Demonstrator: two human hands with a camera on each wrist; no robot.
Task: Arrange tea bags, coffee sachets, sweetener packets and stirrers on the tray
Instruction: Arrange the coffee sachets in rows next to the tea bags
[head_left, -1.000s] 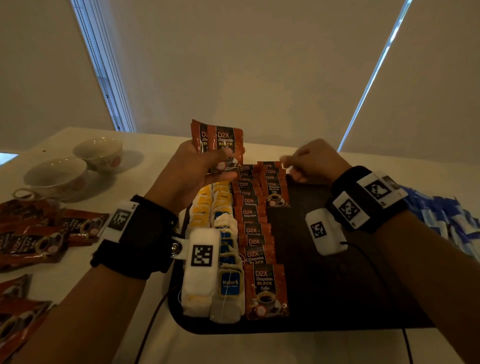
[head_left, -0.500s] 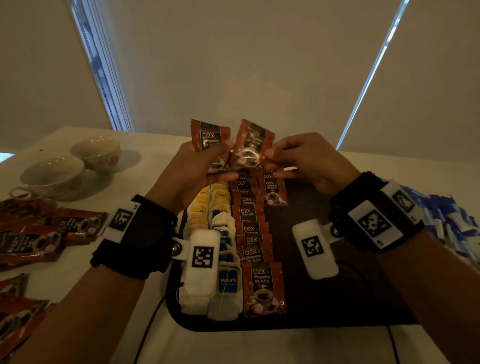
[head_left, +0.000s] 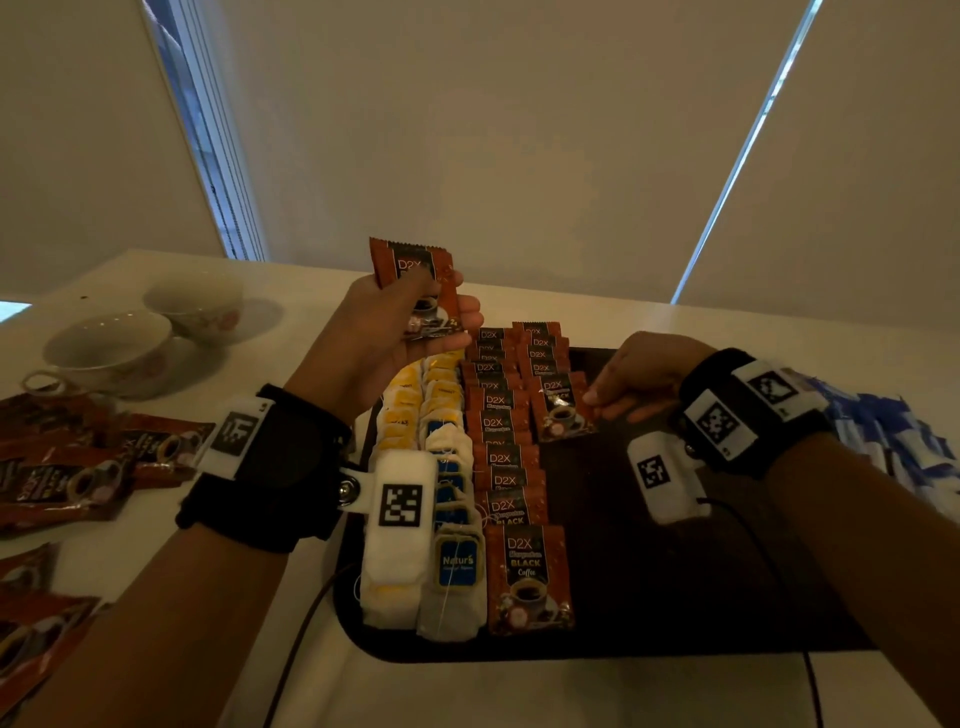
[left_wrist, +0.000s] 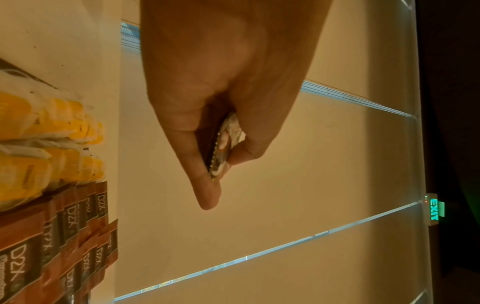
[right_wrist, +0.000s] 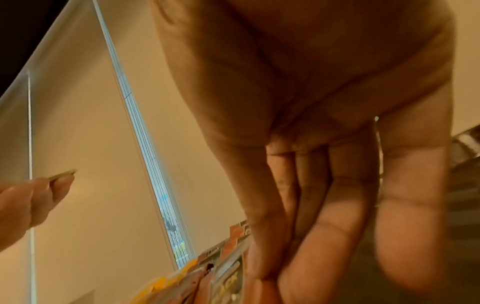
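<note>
My left hand (head_left: 439, 317) is raised above the far left of the dark tray (head_left: 685, 587) and grips a small stack of red-brown coffee sachets (head_left: 415, 280). The left wrist view shows those sachets (left_wrist: 224, 144) edge-on between thumb and fingers. My right hand (head_left: 597, 402) is low over the tray and pinches the right edge of one coffee sachet (head_left: 558, 410), which lies at the near end of a short second coffee row. On the tray run rows of yellow tea bags (head_left: 400, 410), blue-tagged tea bags (head_left: 454, 561) and coffee sachets (head_left: 501, 457).
Two cups (head_left: 109, 353) (head_left: 195, 306) stand at the back left of the white table. Loose coffee sachets (head_left: 78, 467) lie along the left. A heap of blue-and-white packets (head_left: 893, 441) lies right of the tray. The tray's right half is bare.
My right hand rose to the left hand's stack, took one sachet from it, and has come down to the tray with it. The left hand stays raised.
</note>
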